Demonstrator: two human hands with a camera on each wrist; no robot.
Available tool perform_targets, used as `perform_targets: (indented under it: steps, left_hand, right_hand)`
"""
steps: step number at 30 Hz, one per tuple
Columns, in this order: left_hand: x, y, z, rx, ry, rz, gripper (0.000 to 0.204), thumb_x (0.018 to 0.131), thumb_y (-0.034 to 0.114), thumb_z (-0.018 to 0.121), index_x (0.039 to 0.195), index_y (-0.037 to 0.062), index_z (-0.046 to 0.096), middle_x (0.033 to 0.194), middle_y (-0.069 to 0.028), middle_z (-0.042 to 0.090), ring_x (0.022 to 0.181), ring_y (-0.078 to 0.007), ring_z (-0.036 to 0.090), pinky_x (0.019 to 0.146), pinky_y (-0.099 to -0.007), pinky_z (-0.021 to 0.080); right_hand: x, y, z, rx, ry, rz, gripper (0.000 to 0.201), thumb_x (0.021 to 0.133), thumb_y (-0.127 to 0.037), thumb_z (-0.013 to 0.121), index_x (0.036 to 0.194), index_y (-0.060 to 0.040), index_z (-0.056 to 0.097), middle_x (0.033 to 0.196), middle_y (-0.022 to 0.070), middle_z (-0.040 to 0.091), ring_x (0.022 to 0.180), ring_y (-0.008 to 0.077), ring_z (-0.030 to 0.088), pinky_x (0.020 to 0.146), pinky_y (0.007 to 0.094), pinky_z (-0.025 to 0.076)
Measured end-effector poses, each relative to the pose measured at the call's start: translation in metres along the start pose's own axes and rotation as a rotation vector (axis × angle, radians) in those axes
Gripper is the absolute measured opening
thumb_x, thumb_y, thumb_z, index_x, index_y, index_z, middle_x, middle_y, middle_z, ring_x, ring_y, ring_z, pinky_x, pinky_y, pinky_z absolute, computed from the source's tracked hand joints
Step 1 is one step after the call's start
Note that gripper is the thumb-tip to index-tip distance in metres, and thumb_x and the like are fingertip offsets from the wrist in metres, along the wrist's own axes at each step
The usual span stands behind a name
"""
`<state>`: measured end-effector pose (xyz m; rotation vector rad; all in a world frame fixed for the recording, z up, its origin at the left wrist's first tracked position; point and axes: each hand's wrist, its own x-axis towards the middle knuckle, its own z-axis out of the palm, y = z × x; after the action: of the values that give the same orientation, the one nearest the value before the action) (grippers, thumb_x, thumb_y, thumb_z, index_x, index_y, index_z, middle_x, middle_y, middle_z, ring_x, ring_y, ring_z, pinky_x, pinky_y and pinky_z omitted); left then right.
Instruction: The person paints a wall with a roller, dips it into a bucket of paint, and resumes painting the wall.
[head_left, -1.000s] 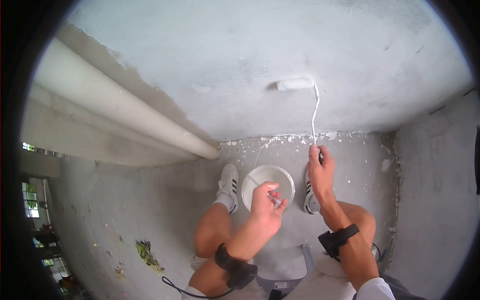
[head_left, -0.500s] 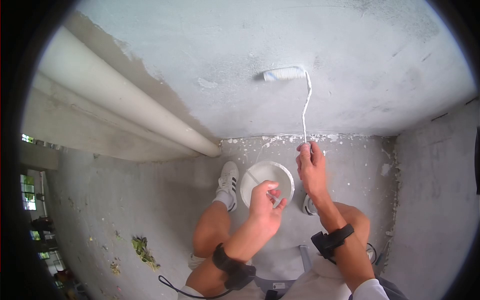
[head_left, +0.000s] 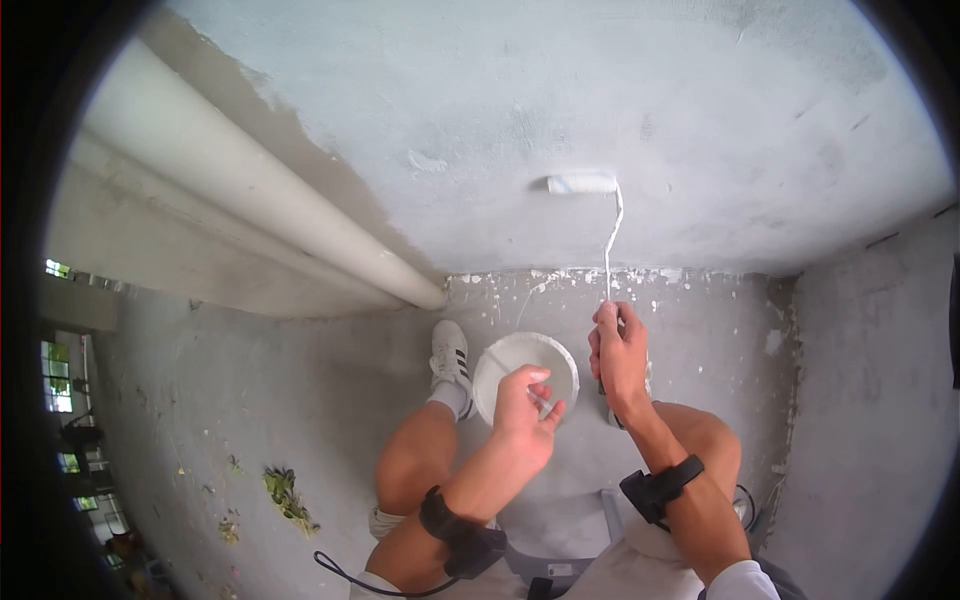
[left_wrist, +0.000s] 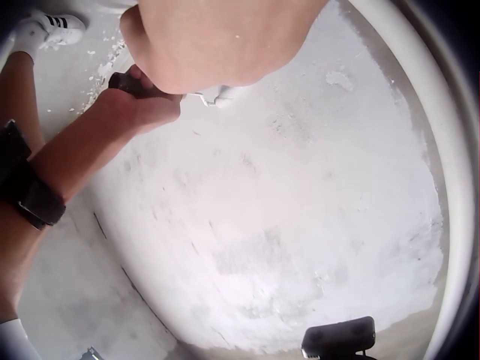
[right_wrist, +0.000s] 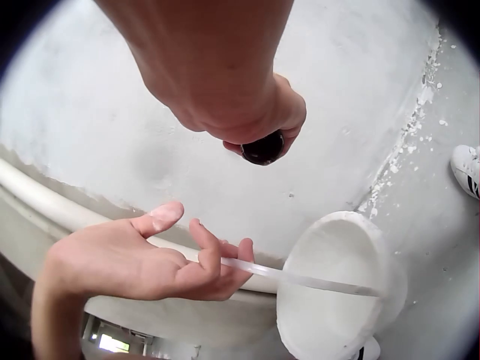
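Note:
My right hand (head_left: pixel 622 365) grips the dark handle (right_wrist: pixel 262 150) of a paint roller; its bent, paint-coated rod (head_left: pixel 608 250) leads up to a white roller sleeve (head_left: pixel 582 184) on the wall. Between the feet is a white bucket (head_left: pixel 484 380) with whitish contents, its rim smeared with paint. Curled fingers of my left hand (head_left: pixel 522 408) hook the bucket's pale strip handle (right_wrist: pixel 315 283), the thumb standing away from them. In the right wrist view the bucket leans beyond that hand. The left wrist view has the roller mostly behind the near forearm.
The wall (head_left: pixel 690 130) carries a whitish coat, with a bare grey-brown strip beside a thick pipe (head_left: pixel 250 150) at left. White flecks dot the floor (head_left: pixel 700 330) along the wall's foot. Leaves (head_left: pixel 288 500) lie at lower left. A grey stool (head_left: pixel 560 565) is beneath the person.
The roller sleeve shifted left and slightly up the wall, then came down, with my right hand moving along. My left hand stays on the bucket handle.

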<state>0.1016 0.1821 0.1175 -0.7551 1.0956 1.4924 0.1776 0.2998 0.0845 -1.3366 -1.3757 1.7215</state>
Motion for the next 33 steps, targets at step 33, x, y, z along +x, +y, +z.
perform_targets:
  steps: [33]
  left_hand:
    - [0.013,-0.008,-0.004,0.029,0.016,-0.022,0.03,0.078,0.015,0.065,0.101,0.0087,0.047,0.101,-0.004,0.041,0.097,-0.0162,0.045,0.096,-0.0342,0.039]
  right_hand:
    - [-0.003,-0.004,0.005,0.035,-0.088,0.104,0.04,0.101,-0.036,0.045,0.088,0.0005,0.055,0.057,-0.0003,0.045,0.045,0.0073,0.041,0.04,0.026,0.033]
